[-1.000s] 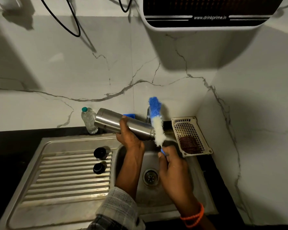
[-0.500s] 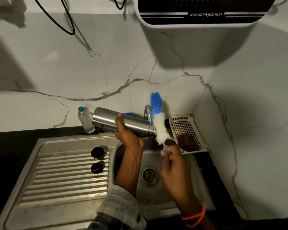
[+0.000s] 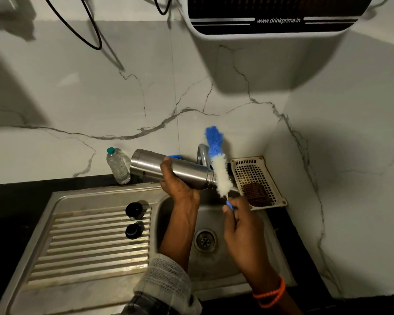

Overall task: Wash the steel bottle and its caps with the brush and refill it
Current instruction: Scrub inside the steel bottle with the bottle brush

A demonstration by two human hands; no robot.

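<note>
Sink (image 3: 216, 264) sits below both hands, evidently to catch runoff; steel bottle (image 3: 168, 170) lies level over it, left hand (image 3: 178, 185) curled round its middle; brush (image 3: 217, 160) upright at bottle mouth, right hand (image 3: 241, 226) pinching its handle; two caps (image 3: 134, 220) parked on the drainboard.

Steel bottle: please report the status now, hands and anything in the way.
Left hand grips steel bottle sideways over sink. Right hand holds brush outside bottle mouth. Nothing in the way.
</note>
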